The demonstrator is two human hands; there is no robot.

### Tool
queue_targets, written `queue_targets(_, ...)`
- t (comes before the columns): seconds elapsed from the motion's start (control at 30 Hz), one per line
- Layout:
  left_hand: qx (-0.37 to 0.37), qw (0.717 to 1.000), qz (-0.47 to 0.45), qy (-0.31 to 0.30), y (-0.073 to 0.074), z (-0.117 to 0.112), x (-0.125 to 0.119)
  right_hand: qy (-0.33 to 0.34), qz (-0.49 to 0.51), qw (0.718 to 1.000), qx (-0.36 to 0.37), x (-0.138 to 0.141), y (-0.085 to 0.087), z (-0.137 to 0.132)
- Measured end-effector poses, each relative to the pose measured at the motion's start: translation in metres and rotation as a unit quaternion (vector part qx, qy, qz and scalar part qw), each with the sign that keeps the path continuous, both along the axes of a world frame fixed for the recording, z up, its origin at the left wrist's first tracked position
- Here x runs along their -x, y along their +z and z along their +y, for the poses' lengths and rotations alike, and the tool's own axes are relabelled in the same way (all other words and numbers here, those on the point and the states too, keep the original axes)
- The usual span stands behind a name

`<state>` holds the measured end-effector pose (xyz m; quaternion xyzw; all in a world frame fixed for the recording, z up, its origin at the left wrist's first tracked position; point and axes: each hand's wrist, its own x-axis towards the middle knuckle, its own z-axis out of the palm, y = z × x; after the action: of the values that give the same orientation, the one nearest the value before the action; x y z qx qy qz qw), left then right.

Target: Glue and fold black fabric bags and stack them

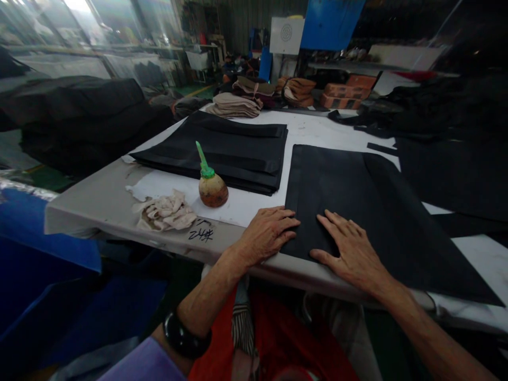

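Observation:
A large black sheet (349, 185), which looks like leather or coated fabric, lies flat along the table's near edge. At its near left corner my left hand (270, 233) rests with the fingers reaching onto the sheet's left edge. My right hand (349, 248) lies palm down on the sheet, thumb and fingers spread. Left of the sheet stands a squat glue bottle (213, 190) with a green nozzle pointing up. Behind the bottle is a stack of black panels (238, 143) with strips across the top one.
A crumpled pale rag (169, 211) lies near the front edge of the table (91, 201). Folded brown and grey cloth bundles (234, 105) sit at the far side. More black material (456, 174) covers the right. Blue bins (47, 233) stand on the lower left.

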<state>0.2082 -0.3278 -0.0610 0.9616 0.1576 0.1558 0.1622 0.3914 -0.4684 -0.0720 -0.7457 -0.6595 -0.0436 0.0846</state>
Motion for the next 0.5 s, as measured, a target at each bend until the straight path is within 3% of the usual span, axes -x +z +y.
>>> queue_targets(0.5, 0.018, 1.0, -0.018, 0.003, -0.0041, 0.0022, -0.0003, 0.0, -0.016, 1.0, 0.02, -0.005, 0.0011, 0.0013)
